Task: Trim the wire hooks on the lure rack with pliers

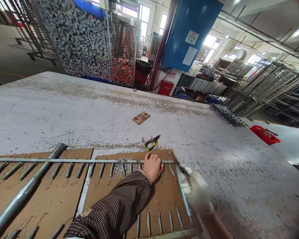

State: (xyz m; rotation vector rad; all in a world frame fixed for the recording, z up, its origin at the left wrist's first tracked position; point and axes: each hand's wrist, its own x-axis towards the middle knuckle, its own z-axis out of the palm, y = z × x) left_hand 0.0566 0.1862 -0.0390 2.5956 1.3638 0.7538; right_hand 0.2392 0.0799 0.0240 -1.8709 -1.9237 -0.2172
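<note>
Frame of thin steel bars lies on boards at the table's near edge: stiff, probably light, best gripped by its bars, clear of the small tubes. Left hand curls shut over the top bar by the right corner; gloved right hand, blurred, covers the side bar, grip unclear.

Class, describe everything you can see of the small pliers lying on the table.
The pliers are small, with yellow-and-black handles and a dark metal tip pointing up-right. They lie flat on the scuffed grey table among fine debris, just beyond the brown board. Nothing touches them; the left hand, curled over a metal bar, is nearest, but apart.
</note>
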